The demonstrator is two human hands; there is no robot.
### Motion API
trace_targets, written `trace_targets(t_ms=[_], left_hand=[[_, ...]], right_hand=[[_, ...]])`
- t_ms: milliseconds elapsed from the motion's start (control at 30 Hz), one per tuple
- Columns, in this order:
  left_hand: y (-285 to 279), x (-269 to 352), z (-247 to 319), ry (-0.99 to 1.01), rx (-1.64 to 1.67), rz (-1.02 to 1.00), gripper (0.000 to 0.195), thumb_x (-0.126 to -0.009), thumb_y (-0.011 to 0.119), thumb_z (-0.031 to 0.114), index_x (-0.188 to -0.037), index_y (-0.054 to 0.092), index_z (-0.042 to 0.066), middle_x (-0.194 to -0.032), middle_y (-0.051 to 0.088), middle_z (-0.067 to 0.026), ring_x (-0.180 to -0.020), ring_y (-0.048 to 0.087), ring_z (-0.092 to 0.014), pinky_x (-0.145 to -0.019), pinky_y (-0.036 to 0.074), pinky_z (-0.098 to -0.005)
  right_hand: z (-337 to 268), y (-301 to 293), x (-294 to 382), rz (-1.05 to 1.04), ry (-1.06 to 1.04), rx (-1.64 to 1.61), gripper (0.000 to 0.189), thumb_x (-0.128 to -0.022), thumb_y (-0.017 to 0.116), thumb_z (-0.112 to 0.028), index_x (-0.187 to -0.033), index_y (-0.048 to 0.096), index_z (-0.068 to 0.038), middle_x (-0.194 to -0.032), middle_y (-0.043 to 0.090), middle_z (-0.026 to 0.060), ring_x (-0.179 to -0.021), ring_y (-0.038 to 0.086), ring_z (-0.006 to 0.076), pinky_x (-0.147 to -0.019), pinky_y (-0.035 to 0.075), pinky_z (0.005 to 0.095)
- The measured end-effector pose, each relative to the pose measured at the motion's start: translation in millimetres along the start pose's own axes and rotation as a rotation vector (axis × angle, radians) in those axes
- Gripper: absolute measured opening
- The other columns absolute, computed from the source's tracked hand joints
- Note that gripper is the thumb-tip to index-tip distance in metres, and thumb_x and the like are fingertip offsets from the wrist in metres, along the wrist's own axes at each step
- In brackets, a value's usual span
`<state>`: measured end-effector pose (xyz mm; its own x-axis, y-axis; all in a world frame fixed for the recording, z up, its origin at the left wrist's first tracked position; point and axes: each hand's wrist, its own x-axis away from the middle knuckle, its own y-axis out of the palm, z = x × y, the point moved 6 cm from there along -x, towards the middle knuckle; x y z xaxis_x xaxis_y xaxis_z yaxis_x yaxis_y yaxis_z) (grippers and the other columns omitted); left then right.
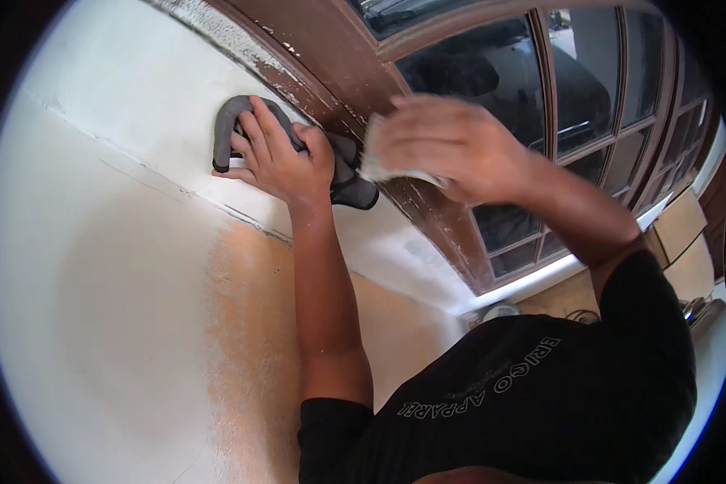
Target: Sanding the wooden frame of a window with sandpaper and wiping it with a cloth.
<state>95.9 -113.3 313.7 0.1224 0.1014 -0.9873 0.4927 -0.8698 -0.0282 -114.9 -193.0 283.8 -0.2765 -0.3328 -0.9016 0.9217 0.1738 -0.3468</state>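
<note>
My left hand (278, 148) presses a dark grey padded item with a curved black edge (225, 121) against the white wall, beside the brown wooden frame; what that item is, I cannot tell. My right hand (453, 145) is blurred and grips a pale, folded piece of sheet or cloth (378, 151), held at the worn edge of the brown window frame (375, 85). White flecks and chipped paint run along the frame's edge near both hands.
Glass panes (477, 72) in brown wooden bars stand beyond my right hand. The wall (127, 272) has a ridge line and an orange-tan patch (248, 302). A white ledge (532, 281) runs under the window; brown boards (680, 230) lie at the right.
</note>
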Motion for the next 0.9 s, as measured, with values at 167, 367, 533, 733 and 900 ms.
trace_targets(t_ms=[167,367,533,733,900], left_hand=[[-4,3,2,0.053,0.013,0.092,0.062,-0.073,0.057,0.021,-0.132,0.067,0.004,-0.128,0.067,-0.0094,-0.126,0.054,-0.037,-0.118,-0.007,-0.0691],[-13,3,-3,-0.034,0.017,0.129,0.058,-0.071,0.057,0.021,-0.126,0.072,0.009,-0.118,0.070,-0.0040,-0.107,0.064,-0.029,-0.119,-0.005,-0.0686],[-12,5,-2,-0.047,0.060,0.114,0.054,-0.074,0.057,0.023,-0.125,0.073,0.012,-0.119,0.070,-0.0002,-0.106,0.063,-0.025,-0.120,-0.006,-0.0688],[-10,12,2,-0.064,0.069,0.091,0.053,-0.076,0.058,0.024,-0.126,0.073,0.014,-0.120,0.070,0.0015,-0.106,0.062,-0.022,-0.119,-0.005,-0.0690],[-12,15,4,-0.046,0.094,0.116,0.056,-0.073,0.059,0.021,-0.126,0.073,0.010,-0.122,0.071,-0.0059,-0.105,0.060,-0.028,-0.117,0.006,-0.0690]], right_hand=[[38,21,-80,-0.202,-0.390,0.211,0.024,-0.083,0.064,-0.010,-0.105,0.070,-0.006,-0.116,0.070,0.0106,-0.119,0.065,0.0292,-0.112,0.048,0.0505],[49,44,-93,-0.254,-0.637,0.363,0.024,-0.079,0.066,-0.014,-0.101,0.070,-0.003,-0.116,0.071,0.0122,-0.121,0.064,0.0292,-0.113,0.047,0.0496],[51,39,-112,-0.247,-0.649,0.391,0.027,-0.078,0.067,-0.011,-0.103,0.073,-0.001,-0.113,0.072,0.0118,-0.117,0.067,0.0299,-0.111,0.049,0.0494],[59,46,-96,-0.250,-0.672,0.318,0.028,-0.079,0.069,-0.013,-0.105,0.073,-0.003,-0.114,0.072,0.0104,-0.116,0.068,0.0267,-0.111,0.050,0.0451],[71,34,-106,-0.263,-0.688,0.413,0.020,-0.084,0.069,-0.016,-0.101,0.072,-0.007,-0.116,0.073,0.0089,-0.119,0.067,0.0208,-0.113,0.048,0.0429]])
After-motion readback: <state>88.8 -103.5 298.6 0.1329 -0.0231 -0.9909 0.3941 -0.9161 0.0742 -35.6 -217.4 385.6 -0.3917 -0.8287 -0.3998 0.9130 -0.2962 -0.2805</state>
